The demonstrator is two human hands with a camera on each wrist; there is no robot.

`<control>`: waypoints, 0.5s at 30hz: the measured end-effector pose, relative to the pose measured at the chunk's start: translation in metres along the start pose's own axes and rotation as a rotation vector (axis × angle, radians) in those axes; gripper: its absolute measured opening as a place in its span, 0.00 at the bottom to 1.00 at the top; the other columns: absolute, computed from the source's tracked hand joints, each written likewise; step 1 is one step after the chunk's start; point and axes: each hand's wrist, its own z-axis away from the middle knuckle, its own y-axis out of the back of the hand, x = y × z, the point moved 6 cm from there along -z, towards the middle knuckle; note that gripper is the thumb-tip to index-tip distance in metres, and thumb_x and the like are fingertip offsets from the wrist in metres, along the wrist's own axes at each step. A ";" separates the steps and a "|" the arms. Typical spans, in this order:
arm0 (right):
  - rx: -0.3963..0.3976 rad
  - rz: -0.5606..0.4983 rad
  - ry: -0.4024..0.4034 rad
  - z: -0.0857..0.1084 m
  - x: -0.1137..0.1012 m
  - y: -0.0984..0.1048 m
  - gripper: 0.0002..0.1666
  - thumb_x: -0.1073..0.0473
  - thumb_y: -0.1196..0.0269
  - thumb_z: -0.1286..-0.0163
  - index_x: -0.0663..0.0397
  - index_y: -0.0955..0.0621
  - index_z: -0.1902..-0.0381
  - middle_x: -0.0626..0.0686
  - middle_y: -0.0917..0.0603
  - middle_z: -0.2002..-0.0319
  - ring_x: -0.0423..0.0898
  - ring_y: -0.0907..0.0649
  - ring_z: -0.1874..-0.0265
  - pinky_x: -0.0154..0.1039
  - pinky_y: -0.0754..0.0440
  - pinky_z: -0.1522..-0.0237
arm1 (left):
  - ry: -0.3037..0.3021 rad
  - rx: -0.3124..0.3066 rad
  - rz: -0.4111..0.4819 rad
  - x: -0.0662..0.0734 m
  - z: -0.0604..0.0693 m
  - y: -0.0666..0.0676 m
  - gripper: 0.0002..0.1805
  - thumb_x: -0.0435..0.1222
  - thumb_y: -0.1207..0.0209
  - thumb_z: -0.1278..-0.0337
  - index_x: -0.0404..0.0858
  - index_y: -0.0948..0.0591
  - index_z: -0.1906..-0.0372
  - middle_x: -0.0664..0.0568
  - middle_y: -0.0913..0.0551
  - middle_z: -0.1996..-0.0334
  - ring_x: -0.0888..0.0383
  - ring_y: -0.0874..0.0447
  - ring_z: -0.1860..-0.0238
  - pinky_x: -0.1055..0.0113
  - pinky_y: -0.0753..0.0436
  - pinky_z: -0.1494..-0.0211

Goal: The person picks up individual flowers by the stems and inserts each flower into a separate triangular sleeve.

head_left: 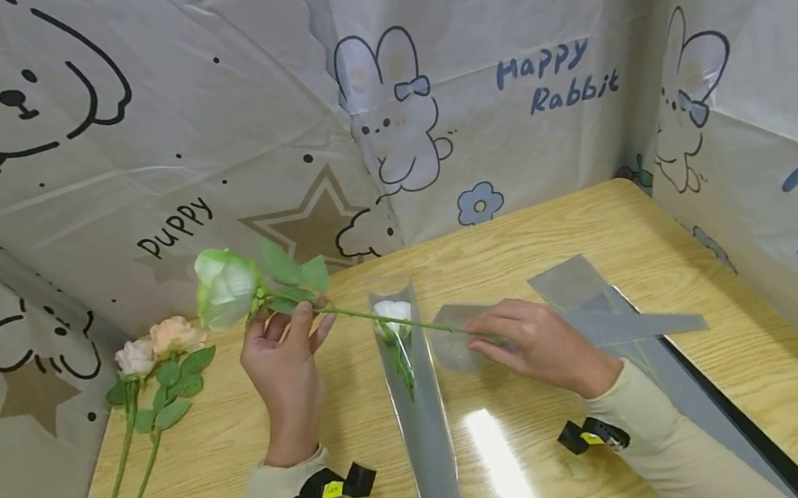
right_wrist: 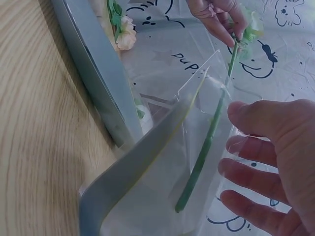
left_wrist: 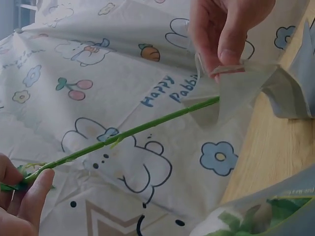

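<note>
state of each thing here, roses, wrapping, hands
Pale green rose, held up, stem end inside held sleeve
Held sleeve, bent
White rose, lying inside middle sleeve
Middle sleeve, lying, rose inside
Pink rose, lying unwrapped
Peach rose, lying unwrapped
Grey sheeting at right, lying overlapped
Left hand, pinching the green rose's stem
Right hand, pinching held sleeve's edge

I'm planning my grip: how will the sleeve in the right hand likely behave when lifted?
The sleeve is probably floppy, since it bends over on itself. It is likely light for its size, as its film looks thin. Its glossy glints suggest it may be slippery.
</note>
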 end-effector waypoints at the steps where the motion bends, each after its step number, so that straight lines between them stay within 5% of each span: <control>1: 0.000 0.002 -0.002 0.000 0.000 0.000 0.13 0.59 0.22 0.42 0.54 0.10 0.59 0.49 0.07 0.62 0.42 0.09 0.64 0.36 0.09 0.59 | 0.007 -0.003 0.005 -0.001 0.001 -0.001 0.16 0.26 0.36 0.35 0.32 0.22 0.44 0.48 0.13 0.63 0.55 0.06 0.59 0.59 0.10 0.51; 15: 0.070 -0.011 0.023 -0.003 -0.003 0.005 0.11 0.61 0.22 0.43 0.53 0.10 0.62 0.47 0.09 0.65 0.40 0.13 0.67 0.31 0.12 0.63 | 0.093 -0.101 -0.046 -0.016 0.020 -0.015 0.12 0.24 0.39 0.33 0.31 0.20 0.46 0.50 0.16 0.61 0.57 0.07 0.58 0.58 0.10 0.48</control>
